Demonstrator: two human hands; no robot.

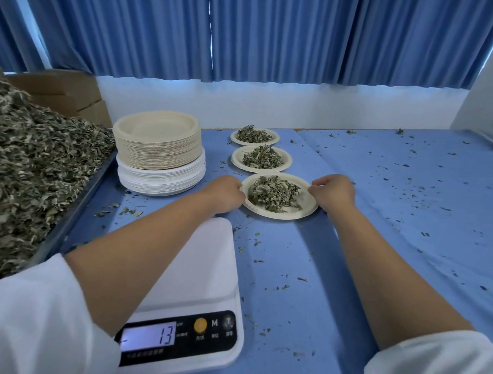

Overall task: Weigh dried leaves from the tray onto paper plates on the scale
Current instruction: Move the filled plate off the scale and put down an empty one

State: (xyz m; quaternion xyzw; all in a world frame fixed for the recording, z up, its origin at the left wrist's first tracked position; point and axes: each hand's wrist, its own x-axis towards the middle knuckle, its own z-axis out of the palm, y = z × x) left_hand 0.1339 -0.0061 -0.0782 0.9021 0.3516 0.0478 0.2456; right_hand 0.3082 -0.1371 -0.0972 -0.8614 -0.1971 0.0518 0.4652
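Past the scale [209,255], left hand [227,193] and right hand [334,191], fingers curled, pinch opposite rims of the level plate [283,214].

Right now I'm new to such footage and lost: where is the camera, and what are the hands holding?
There is no machine here. A person wears one camera on the head, and it looks down at two bare hands. The left hand and right hand grip opposite rims of a paper plate of dried leaves, beyond the scale. The scale's platform is bare and its display shows 13. Two more filled plates lie behind on the blue table. On the left are a stack of empty plates and a heaped tray.
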